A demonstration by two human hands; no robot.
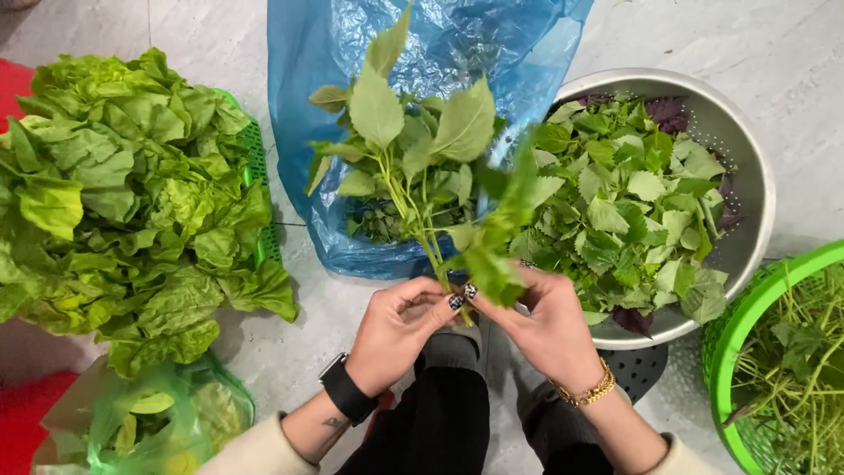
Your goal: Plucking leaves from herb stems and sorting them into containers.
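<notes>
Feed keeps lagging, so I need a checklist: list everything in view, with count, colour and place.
herb sprig: one, green, held up at centre
blue bag: one, behind the sprig
metal colander: one, silver, right, full of green and purple leaves
green basket: one, far right, holding stems
lettuce: one pile, green, left
green bag: one, bottom left
watch: one, black, left wrist
bracelet: one, gold, right wrist
left hand: grips the sprig's stem
right hand: pinches its leaves

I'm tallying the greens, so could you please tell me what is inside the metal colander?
The metal colander holds loose green leaves with some purple leaves. They cover its bottom.
</notes>
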